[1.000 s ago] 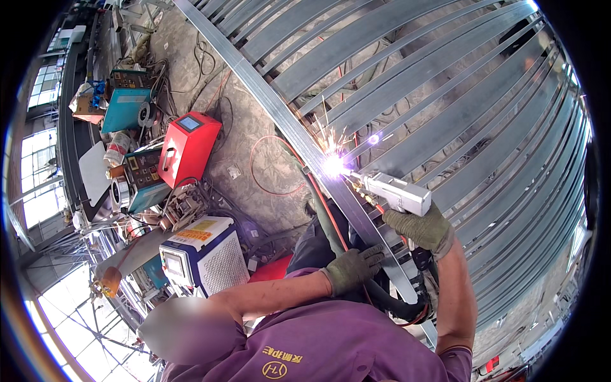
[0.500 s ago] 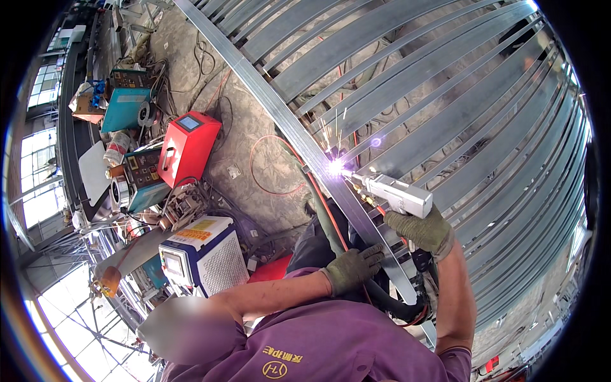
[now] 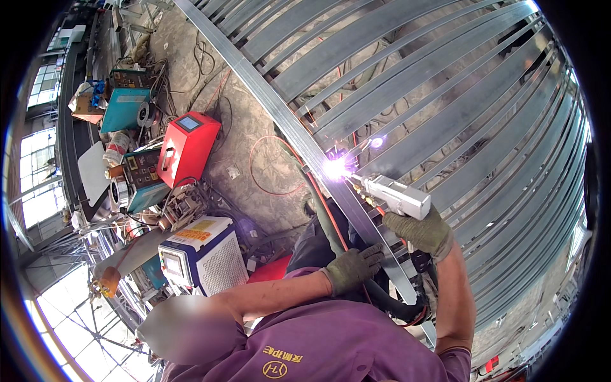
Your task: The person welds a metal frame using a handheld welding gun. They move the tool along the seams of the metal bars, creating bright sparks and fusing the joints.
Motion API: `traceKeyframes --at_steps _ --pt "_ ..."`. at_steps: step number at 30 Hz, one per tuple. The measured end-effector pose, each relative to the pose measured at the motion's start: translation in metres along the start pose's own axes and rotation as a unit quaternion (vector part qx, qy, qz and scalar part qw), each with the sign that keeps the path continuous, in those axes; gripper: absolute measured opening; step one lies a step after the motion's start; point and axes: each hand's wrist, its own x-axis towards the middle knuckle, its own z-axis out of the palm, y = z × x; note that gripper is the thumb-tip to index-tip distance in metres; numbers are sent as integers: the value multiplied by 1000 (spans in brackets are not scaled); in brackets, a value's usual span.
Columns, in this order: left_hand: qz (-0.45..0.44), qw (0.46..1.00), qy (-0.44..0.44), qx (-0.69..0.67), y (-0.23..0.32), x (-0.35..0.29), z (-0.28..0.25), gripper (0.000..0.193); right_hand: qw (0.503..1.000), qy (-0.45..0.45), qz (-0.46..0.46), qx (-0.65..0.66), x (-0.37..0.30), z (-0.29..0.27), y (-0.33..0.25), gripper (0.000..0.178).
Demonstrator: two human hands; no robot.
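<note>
In a green work glove, my right hand [image 3: 421,234] is wrapped round the handle of a silver handheld welding gun [image 3: 400,195]. The gun's tip points left onto a long grey metal rail [image 3: 278,115], where a bright white-violet glare hides the tip and the joint. Long flat metal bars [image 3: 420,97] meet this rail from the right in rows. My left hand [image 3: 353,271], gloved too, lies with fingers stretched out beside the rail's near end, holding nothing. Whether its fingertips touch the rail I cannot tell.
Hoses and an orange-red cable [image 3: 323,200] run beneath the rail near my legs. Left on the floor stand a red machine [image 3: 188,148] with a screen, a white-and-blue cabinet [image 3: 205,256] and teal machines [image 3: 121,109]. Loose cables [image 3: 205,60] lie across the concrete.
The glare at the gun's tip has grown a little, and the tall sparks above it are now shorter and fewer. My right hand and the gun have shifted very slightly left. My left hand stays put.
</note>
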Motion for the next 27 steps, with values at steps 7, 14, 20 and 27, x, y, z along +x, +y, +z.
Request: traceKeyframes --at_steps 7,14,20,27 --pt "15 1000 -7 17 -2 4 -3 47 998 14 -59 27 2 3 10 52" --pt "33 999 -21 24 -7 4 -10 41 999 35 -11 -7 -6 2 5 48" --pt "19 999 -39 -15 -4 14 -15 35 997 68 -25 41 -26 -17 1 45" --pt "55 995 -83 -13 17 33 -6 31 998 34 -21 46 -27 -24 12 47"
